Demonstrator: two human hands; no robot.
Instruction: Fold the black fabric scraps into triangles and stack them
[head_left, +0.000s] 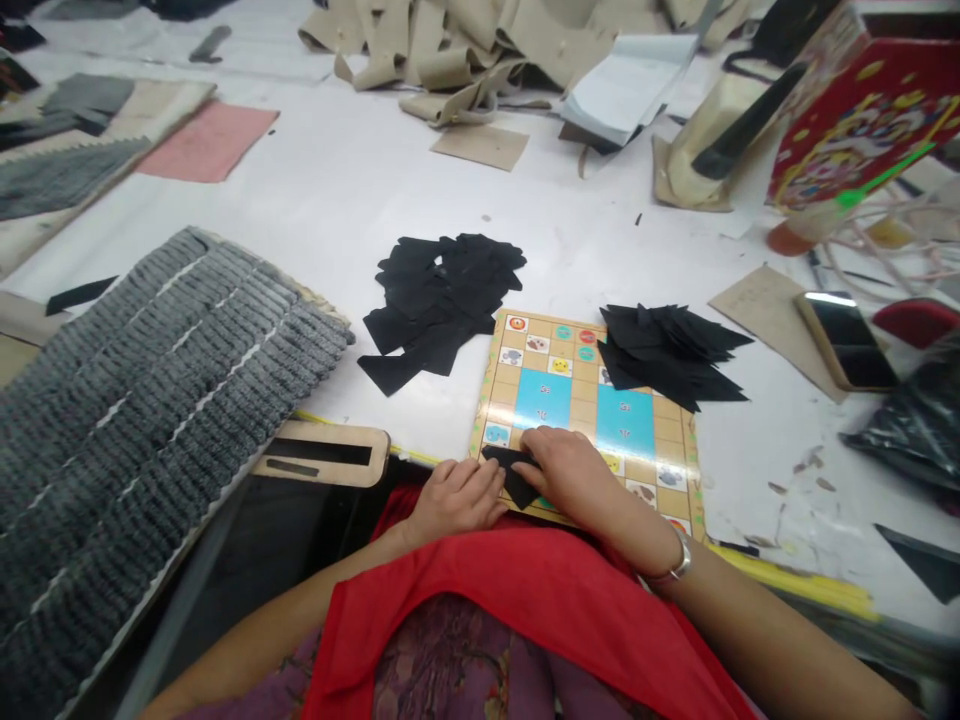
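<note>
A small angular black piece, fabric or leather by its look (517, 475), lies at the near edge of a printed game board (585, 400). My right hand (570, 472) comes over it from the right, its curled fingers and thumb closed on the piece. At the piece's left end rests my left hand (461, 495), fingers bent and pressed together against its edge; the thumb is hidden. A loose heap of similar black pieces (450, 295) lies beyond the board to the left. Another stack of black pieces (667, 350) covers the board's far right corner.
Ribbed grey material (150, 400) fills the left side, beside a slotted wooden template (330, 455). To the right are a phone (847, 340), a red printed box (870, 110) and a black plastic bag (915, 420). Beige pieces (442, 50) are piled at the back.
</note>
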